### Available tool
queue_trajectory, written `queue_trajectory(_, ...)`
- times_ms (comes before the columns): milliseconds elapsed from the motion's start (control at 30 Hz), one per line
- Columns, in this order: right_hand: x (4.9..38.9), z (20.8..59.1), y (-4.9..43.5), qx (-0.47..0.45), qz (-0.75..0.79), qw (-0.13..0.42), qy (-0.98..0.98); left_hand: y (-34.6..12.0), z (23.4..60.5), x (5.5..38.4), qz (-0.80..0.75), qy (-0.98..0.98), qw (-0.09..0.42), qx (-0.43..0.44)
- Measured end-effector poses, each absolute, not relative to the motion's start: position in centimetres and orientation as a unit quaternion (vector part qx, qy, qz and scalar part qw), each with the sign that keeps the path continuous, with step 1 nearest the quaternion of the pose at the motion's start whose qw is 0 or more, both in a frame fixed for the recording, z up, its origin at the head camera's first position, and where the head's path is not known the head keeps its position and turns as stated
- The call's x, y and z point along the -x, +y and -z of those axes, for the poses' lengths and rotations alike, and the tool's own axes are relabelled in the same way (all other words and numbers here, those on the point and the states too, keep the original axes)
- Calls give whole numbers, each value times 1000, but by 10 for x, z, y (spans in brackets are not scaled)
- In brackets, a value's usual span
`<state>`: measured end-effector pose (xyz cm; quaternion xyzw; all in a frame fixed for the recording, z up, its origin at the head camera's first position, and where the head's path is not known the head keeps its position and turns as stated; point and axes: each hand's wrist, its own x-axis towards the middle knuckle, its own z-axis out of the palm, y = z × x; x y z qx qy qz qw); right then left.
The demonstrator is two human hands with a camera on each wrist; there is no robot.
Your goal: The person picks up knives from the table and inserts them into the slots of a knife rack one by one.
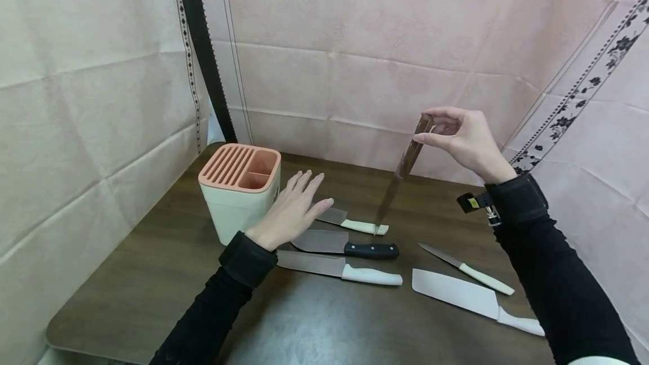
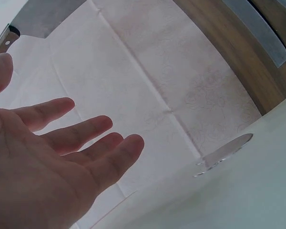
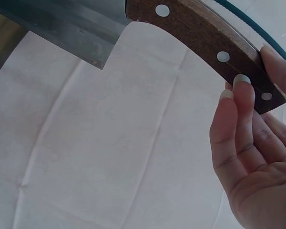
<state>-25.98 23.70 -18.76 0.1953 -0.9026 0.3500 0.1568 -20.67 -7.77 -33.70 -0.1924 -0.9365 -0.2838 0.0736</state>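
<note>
My right hand pinches a broad-bladed kitchen knife near the end of its brown wooden handle. The blade hangs steeply downward over the table, its tip in front of a pale-handled knife. Rivets show on the wooden handle in the right wrist view, with thumb and fingertips on either side. My left hand holds nothing; its fingers are extended and spread. It is beside a pale green knife block with a slotted pink top; whether they touch I cannot tell.
On the brown table lie a black-handled knife, a white-handled knife, a small paring knife and a white cleaver. Cloth walls stand close behind and at both sides.
</note>
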Motion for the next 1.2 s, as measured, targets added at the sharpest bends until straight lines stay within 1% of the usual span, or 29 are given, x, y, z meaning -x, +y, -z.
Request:
queue_trajectory(533,265,189,215,-215,-371,143,-892,-77,331,206,300,-932,54,198)
queue_trajectory(800,267,191,204,-220,-381,134,-888,-75,328,205,307,-928,58,203)
queue_trajectory(1200,267,190,194,-239,-374,148,-884,-74,325,206,304,-928,62,208)
